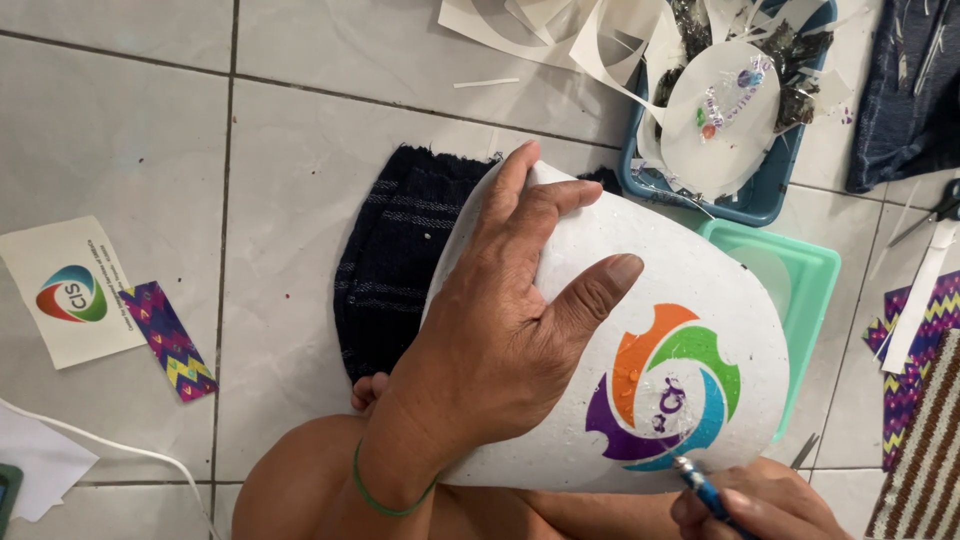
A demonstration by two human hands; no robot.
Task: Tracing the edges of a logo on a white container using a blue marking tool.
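My left hand (500,330) grips the top edge of a white rounded sheet (700,300) printed with a swirl of orange, green, blue and purple (665,385); the thumb lies on its face and the fingers curl over the rim. A green band circles that wrist. My right hand (760,505) at the bottom edge holds a thin blue-handled tool (700,487) with its tip touching the lower edge of the swirl. The sheet rests tilted above my knee.
A dark woven cloth (400,260) lies on the tiled floor behind the sheet. A blue tray (760,190) of paper scraps and a green tray (810,270) stand at upper right. A printed card (70,290) and zigzag strip (170,340) lie left. Scissors (930,215) and patterned fabric (920,440) are right.
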